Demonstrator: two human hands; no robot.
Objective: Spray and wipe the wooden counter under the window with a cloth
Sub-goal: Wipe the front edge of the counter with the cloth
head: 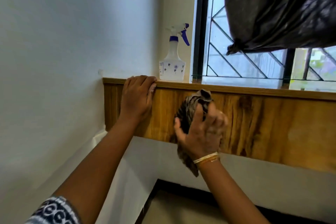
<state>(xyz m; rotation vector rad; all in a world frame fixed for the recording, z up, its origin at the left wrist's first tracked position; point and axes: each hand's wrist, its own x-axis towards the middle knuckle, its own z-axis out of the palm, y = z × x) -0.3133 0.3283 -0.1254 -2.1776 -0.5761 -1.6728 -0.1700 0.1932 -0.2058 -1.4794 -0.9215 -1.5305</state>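
**A:** What is in front of the person?

**B:** A wooden bench (pixel 254 92) runs under a barred window (pixel 241 56), its front a broad plank of streaky golden wood. The view looks up at it from slightly below.

**A:** Where are the hands?

**B:** The left hand (pixel 137 96) lies over the bench's front edge near the left corner, fingers hooked onto the top, thumb against the front face. It holds nothing else. The right hand (pixel 201 129) is spread wide, pressing a bunched grey-brown striped cloth (pixel 189 112) flat against the wooden front. Its fingers are blurred. Cloth pokes out above the fingertips and hangs below the wrist, which wears thin bangles (pixel 206 159).

**A:** And the spray?

**B:** A clear spray bottle (pixel 172 60) with a blue trigger stands upright on the bench top, in the corner between the white wall (pixel 63 42) and the window frame, just beside the left hand's fingertips.

**A:** Anything else?

**B:** A dark knotted curtain (pixel 281 11) hangs over the window's upper right.
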